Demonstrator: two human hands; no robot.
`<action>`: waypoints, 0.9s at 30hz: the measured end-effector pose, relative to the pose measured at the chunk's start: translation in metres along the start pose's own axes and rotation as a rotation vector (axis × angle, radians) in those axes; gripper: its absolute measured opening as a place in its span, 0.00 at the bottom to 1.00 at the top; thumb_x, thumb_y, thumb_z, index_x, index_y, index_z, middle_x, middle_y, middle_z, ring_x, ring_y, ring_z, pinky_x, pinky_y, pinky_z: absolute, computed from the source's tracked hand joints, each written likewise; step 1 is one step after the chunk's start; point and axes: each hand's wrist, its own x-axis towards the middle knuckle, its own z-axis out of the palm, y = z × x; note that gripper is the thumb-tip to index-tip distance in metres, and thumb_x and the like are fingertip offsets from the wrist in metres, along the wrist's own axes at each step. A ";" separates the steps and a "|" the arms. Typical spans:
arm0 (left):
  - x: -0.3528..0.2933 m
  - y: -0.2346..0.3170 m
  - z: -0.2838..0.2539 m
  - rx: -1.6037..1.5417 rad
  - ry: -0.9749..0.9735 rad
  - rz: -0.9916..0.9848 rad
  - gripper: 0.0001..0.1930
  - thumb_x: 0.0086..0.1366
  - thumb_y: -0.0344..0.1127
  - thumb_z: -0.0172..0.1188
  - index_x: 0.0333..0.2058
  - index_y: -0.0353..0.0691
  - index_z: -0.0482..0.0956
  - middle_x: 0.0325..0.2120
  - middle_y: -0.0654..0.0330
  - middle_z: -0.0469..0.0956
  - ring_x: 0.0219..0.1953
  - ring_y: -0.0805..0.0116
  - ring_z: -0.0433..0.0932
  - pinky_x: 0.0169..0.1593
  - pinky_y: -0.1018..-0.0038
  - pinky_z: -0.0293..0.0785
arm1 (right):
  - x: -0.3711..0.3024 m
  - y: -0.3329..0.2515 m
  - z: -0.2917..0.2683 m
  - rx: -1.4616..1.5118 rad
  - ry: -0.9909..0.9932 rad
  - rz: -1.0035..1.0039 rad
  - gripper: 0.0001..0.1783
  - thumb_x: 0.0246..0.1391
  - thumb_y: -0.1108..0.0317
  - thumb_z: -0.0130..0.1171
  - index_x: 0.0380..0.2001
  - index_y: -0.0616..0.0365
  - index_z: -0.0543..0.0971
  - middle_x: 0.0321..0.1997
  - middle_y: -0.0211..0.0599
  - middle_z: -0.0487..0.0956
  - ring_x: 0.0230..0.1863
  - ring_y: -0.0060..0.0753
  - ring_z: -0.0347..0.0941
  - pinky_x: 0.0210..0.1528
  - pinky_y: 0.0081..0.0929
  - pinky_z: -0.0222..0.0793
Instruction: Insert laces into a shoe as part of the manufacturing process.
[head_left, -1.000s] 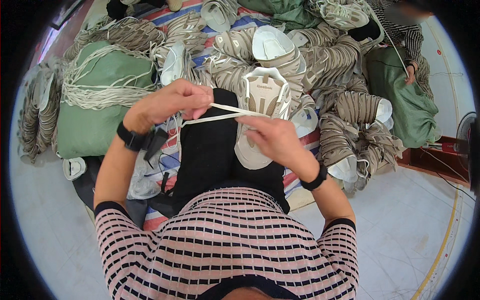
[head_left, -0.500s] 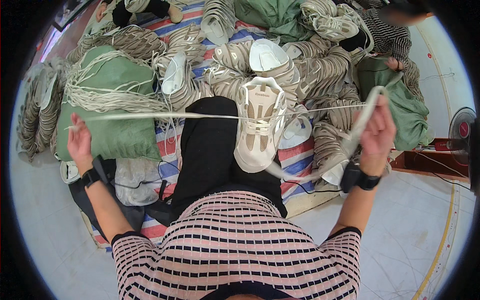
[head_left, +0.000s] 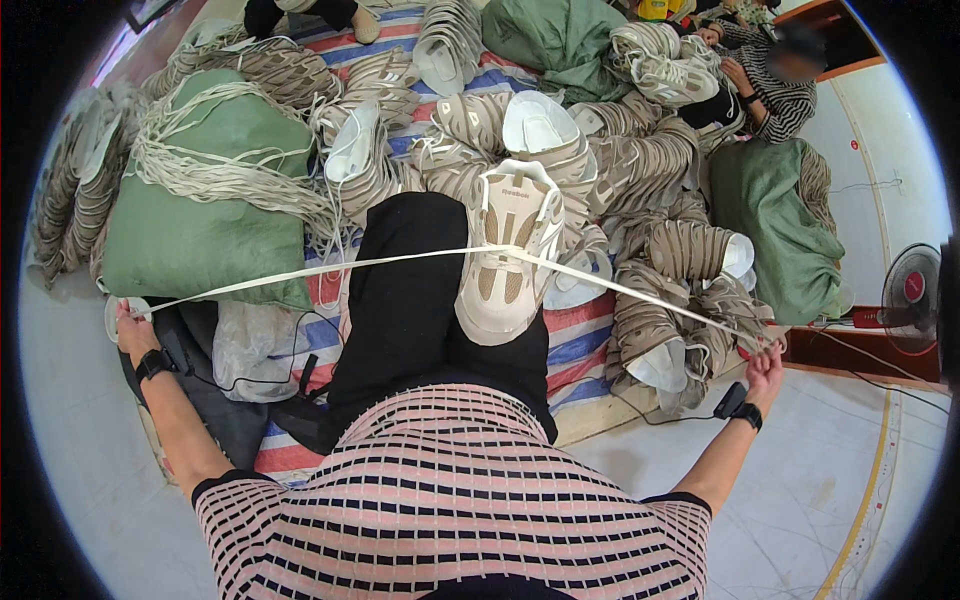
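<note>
A beige and white shoe upper [head_left: 499, 300] rests on my lap, toe toward me. A pale shoelace [head_left: 385, 260] runs through its lower eyelets, and both ends are stretched out wide. Far out to the left, my left hand [head_left: 133, 330] is closed on one end of the lace. My right hand [head_left: 765, 365] pinches the other end, out to the right and a little lower. Both lengths look taut and nearly straight. The upper eyelets have no lace through them.
Ahead lie several nested stacks of shoe uppers [head_left: 650, 165] on a striped sheet [head_left: 580, 340]. A green sack [head_left: 215, 240] at left carries a bundle of laces [head_left: 215, 185]. At right are another green sack [head_left: 775, 220] and a fan [head_left: 912, 290]. A co-worker [head_left: 790, 90] sits far right.
Both my hands have moved outward and down. The loose loop on the right has been drawn straight, and the lace now spreads from the shoe upper to both sides.
</note>
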 end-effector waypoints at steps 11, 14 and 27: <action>-0.116 0.002 0.101 0.279 -0.321 0.203 0.09 0.62 0.29 0.47 0.39 0.32 0.72 0.17 0.65 0.67 0.14 0.81 0.57 0.14 0.81 0.50 | 0.039 0.069 -0.051 -0.262 0.269 -0.418 0.11 0.57 0.65 0.54 0.41 0.57 0.75 0.21 0.22 0.68 0.21 0.18 0.58 0.22 0.16 0.54; -0.253 0.004 0.175 0.489 -0.871 0.193 0.11 0.66 0.36 0.48 0.43 0.41 0.73 0.30 0.66 0.76 0.23 0.85 0.66 0.23 0.87 0.58 | 0.051 0.122 0.012 -0.333 -0.047 -0.346 0.08 0.56 0.72 0.51 0.40 0.56 0.74 0.19 0.20 0.62 0.19 0.15 0.52 0.20 0.14 0.50; -0.478 -0.054 0.253 0.898 -1.645 0.875 0.05 0.61 0.32 0.50 0.32 0.39 0.72 0.23 0.49 0.76 0.29 0.46 0.76 0.30 0.56 0.70 | -0.139 0.272 0.321 -1.134 -1.533 -1.099 0.05 0.45 0.77 0.57 0.29 0.58 0.77 0.29 0.36 0.71 0.36 0.41 0.67 0.38 0.36 0.57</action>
